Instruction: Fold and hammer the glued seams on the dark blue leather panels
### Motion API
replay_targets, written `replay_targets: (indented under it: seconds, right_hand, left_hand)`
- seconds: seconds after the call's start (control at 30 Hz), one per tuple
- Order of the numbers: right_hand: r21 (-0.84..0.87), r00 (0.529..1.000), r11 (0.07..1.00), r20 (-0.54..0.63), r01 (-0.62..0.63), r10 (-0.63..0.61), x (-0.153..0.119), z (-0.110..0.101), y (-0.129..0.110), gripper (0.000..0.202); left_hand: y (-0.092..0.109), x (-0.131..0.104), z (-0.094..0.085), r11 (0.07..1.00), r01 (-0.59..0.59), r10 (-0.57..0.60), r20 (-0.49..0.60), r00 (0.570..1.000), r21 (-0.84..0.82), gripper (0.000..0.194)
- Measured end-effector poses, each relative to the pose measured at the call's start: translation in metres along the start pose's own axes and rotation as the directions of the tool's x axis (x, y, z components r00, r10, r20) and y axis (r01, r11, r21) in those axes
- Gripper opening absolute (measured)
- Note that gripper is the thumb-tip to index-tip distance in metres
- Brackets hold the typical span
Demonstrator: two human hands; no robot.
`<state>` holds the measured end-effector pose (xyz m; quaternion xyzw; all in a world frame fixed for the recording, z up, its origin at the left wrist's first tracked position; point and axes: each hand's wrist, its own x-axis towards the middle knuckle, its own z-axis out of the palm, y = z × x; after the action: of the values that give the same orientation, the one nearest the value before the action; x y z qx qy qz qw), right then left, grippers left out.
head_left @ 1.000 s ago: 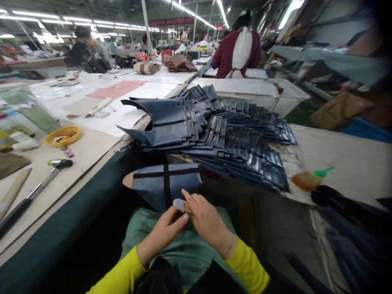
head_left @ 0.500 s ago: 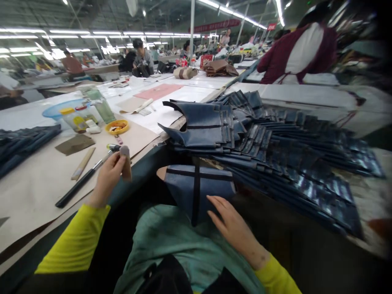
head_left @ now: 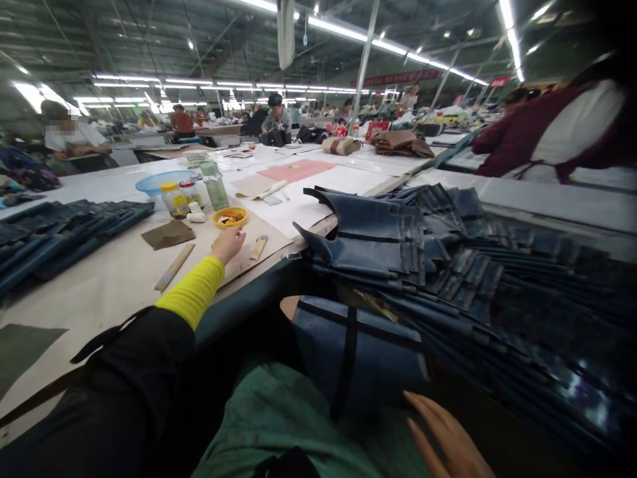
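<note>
The left hand (head_left: 227, 243) stretches out over the table (head_left: 99, 285), fingers loosely spread and gripping nothing, its fingertips just short of a small orange dish (head_left: 229, 216) with bits of something inside. Just beside the hand lies a short tan stick (head_left: 258, 247), and farther left a longer wooden strip (head_left: 174, 267).

The right hand (head_left: 450, 438) lies flat and open at the bottom edge, empty, close to a dark blue leather piece (head_left: 368, 352) resting across the lap on a green apron (head_left: 279, 425). That piece is smooth, slightly glossy navy, crossed by a black horizontal band and a black vertical band that meet in a T.

Behind it a big fanned stack of blue pieces (head_left: 448, 259) of the same make covers the table edge.
</note>
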<state>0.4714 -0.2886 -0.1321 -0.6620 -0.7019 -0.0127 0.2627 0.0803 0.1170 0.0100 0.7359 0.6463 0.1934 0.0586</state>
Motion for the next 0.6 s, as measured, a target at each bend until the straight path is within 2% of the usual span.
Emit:
replay_targets:
  seconds: [0.1,0.17,0.23,0.3,0.37,0.43,0.47,0.53,0.6]
  right_hand:
    - [0.017,0.999,1.000,-0.041,0.000,0.001,0.006,-0.004,0.019,0.039]
    - [0.046,0.999,0.999,-0.053,0.011,-0.009,0.018,-0.005,0.018,0.039]
    - [0.067,0.997,0.997,-0.071,0.043,-0.038,0.037,-0.007,0.008,0.038]
    - [0.067,0.993,0.995,-0.097,0.073,-0.066,0.059,-0.011,-0.008,0.037]
    - [0.051,0.991,0.994,-0.095,0.094,-0.089,0.080,-0.013,-0.022,0.037]
    - [-0.005,0.996,0.997,-0.060,0.071,-0.071,0.093,-0.011,-0.030,0.039]
    - [-0.047,0.998,0.998,-0.037,0.044,-0.046,0.096,-0.008,-0.032,0.039]
    - [-0.126,1.000,0.992,0.000,0.007,-0.007,0.096,-0.001,-0.031,0.040]
    - [-0.170,1.000,0.985,0.012,0.008,-0.006,0.089,0.006,-0.028,0.040]
  left_hand:
    - [-0.051,-0.052,-0.024,0.995,0.039,-0.040,0.013,0.999,0.097,0.045]
    - [-0.078,-0.092,-0.034,0.984,0.054,-0.062,0.045,0.997,0.169,0.046]
    - [-0.097,-0.122,-0.039,0.966,0.056,-0.072,0.058,0.996,0.252,0.044]
    - [-0.105,-0.136,-0.042,0.949,0.069,-0.092,0.060,0.994,0.307,0.043]
    - [-0.103,-0.137,-0.045,0.944,0.107,-0.130,0.054,0.990,0.311,0.043]
    - [-0.091,-0.133,-0.049,0.952,0.182,-0.199,0.046,0.979,0.245,0.042]
    - [-0.082,-0.133,-0.052,0.960,0.227,-0.237,0.047,0.970,0.161,0.041]
    - [-0.061,-0.144,-0.057,0.952,0.285,-0.275,0.097,0.956,-0.108,0.042]
    - [-0.037,-0.168,-0.060,0.875,0.277,-0.215,0.193,0.957,-0.397,0.047]
